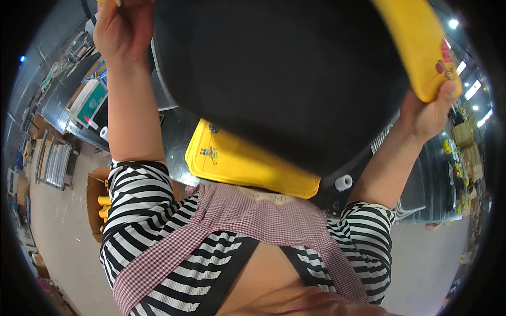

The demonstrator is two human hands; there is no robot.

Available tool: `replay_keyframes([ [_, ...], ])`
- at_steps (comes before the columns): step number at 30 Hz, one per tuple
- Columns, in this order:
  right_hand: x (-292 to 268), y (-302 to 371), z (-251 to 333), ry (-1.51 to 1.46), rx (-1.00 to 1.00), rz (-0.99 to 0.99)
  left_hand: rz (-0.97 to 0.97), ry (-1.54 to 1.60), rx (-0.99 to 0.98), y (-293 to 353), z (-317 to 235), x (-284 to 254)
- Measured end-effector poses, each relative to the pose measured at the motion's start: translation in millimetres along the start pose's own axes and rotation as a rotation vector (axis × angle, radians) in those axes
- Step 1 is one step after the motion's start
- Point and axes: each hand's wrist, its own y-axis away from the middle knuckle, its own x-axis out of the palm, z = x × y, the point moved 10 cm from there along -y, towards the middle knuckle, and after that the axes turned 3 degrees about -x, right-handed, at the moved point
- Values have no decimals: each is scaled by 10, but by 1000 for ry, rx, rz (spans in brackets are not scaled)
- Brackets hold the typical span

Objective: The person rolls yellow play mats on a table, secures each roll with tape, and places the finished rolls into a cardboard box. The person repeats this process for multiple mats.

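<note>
Black, matte material fills the upper middle of the head view: a broad panel (274,79) raised at twelve o'clock, its top cut off by the frame, between a person's two bare hands. The left hand (124,29), between ten and eleven o'clock, is curled beside the panel's left edge; its fingertips run out of frame, so I cannot tell how it grips. The right hand (427,113), between two and three o'clock, pinches the lower end of a yellow band (416,47) at the panel's right side; whether band and panel are joined is unclear. That band's long axis slants from eleven toward five; the panel's cannot be judged. From the left hand, the panel lies toward three to four o'clock; from the right hand, toward ten. The right hand is lower and nearer the panel's bottom corner. Below, near the centre, a yellow piece (247,163) with small coloured figures lies on a dark table (176,126), partly hidden by the panel, its long axis running from between nine and ten to nearly four. Just beyond its right end, at four o'clock, stands a white roll (340,184).
</note>
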Motion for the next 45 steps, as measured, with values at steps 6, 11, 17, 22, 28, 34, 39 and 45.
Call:
replay_keyframes([
  [6, 306, 124, -209, 222, -398, -11, -243, -324, 471, 139, 413, -318],
  [11, -738, 378, -2206, 833, 112, -35, -166, -1244, -68, 311, 2518, -1317],
  [17, -1610, 2045, -3634, 979, 981, 261, 478, -1398, -859, 2025, 4183, -2367],
  [22, -1756, 3951, -2519, 1462, 1180, 656, 428, -1464, -1373, 4030, 3210, -2289],
  [28, -1760, 4321, -1727, 1535, 1154, 556, 196, -1710, -1154, 4258, 2244, -2040],
  [34, -1487, 4156, -1704, 1597, 786, 626, -19, -1687, -1441, 4191, 2208, -2270],
  [39, -1430, 4169, -1676, 1530, 673, 623, -65, -1702, -1404, 4206, 2127, -2159],
  [45, -1508, 4207, -1674, 1505, 723, 609, -43, -1698, -1238, 4352, 1904, -2102],
])
